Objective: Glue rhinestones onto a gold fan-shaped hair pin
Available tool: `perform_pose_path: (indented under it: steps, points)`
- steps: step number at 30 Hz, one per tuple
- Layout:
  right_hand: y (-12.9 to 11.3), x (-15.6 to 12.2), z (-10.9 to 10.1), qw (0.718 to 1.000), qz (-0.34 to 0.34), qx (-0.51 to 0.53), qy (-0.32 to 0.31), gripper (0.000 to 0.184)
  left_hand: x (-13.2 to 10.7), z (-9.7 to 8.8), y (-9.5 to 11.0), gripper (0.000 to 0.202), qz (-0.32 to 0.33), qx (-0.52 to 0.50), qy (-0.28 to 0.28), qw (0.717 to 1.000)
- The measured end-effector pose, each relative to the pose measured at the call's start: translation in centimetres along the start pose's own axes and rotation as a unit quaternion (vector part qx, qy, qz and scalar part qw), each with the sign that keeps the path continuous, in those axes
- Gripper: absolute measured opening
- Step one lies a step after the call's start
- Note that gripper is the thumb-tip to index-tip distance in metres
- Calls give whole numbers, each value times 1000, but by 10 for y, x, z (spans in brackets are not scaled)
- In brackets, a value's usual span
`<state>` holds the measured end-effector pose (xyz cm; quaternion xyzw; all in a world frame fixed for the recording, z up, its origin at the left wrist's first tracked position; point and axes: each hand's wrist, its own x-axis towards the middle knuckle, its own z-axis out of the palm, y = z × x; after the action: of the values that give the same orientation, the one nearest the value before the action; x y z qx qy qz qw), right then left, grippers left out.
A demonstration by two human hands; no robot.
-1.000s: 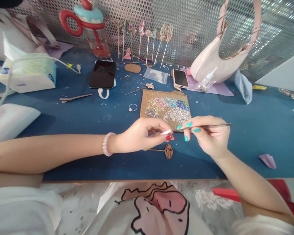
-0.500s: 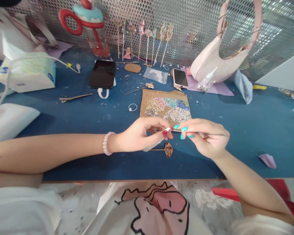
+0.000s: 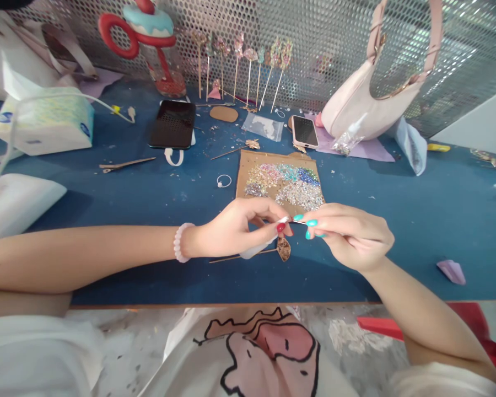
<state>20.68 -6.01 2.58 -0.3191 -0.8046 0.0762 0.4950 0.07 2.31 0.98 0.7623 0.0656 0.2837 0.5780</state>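
Observation:
My left hand point(image 3: 248, 227), with a pink bead bracelet at the wrist, is closed on a white tissue point(image 3: 254, 249) that hangs below its fingers. Its thumb and index finger pinch the tissue around the tip of a thin metal stick point(image 3: 300, 222). My right hand point(image 3: 353, 234) grips that stick between its fingertips; most of its length is hidden by the hand. Just under both hands, a hairpin with a fan-shaped gold head point(image 3: 284, 249) lies on the blue table. Behind the fingers is a cardboard sheet point(image 3: 242, 171) bearing piles of coloured rhinestones point(image 3: 300, 194).
Decorated sticks point(image 3: 250, 55) stand along the perforated metal panel. Around the table are a black phone point(image 3: 172, 125), a pink phone point(image 3: 305, 132), a tissue pack point(image 3: 45, 121), tweezers point(image 3: 128, 164), a red-handled cup point(image 3: 165, 60) and a pink handbag point(image 3: 361, 102).
My right hand has shifted slightly right and turned, so the stick's rear end no longer shows. The hairpin on the table has swung a little, and more of its stem is visible.

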Motion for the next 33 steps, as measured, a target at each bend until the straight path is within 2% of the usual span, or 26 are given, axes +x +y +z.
perform_pose_path:
  steps: [8, 11, 17, 21, 25, 33]
  points:
    - [2, -6, 4, 991, 97, 83, 48, 25, 0, 0, -2, 10, 6, 8, -1, 1000]
    - [3, -5, 2, 993, 84, 70, 37, 26, 0, 0, -2, 10, 5, -1, -3, 1000]
    - [2, 1, -2, 1000, 8, -3, -9, 32, 0, 1, -3, 9, 15, -6, 3, 1000]
    - [2, 2, -1, 999, -28, -9, -20, 37, 0, 1, -5, 9, 18, 3, 5, 1000]
    - [2, 1, 0, 1000, -27, 7, -13, 41, 0, 0, -4, 9, 15, -3, 2, 1000]
    - [1, -4, 0, 998, 28, 47, 7, 40, 0, 2, -2, 9, 15, -24, -8, 1000]
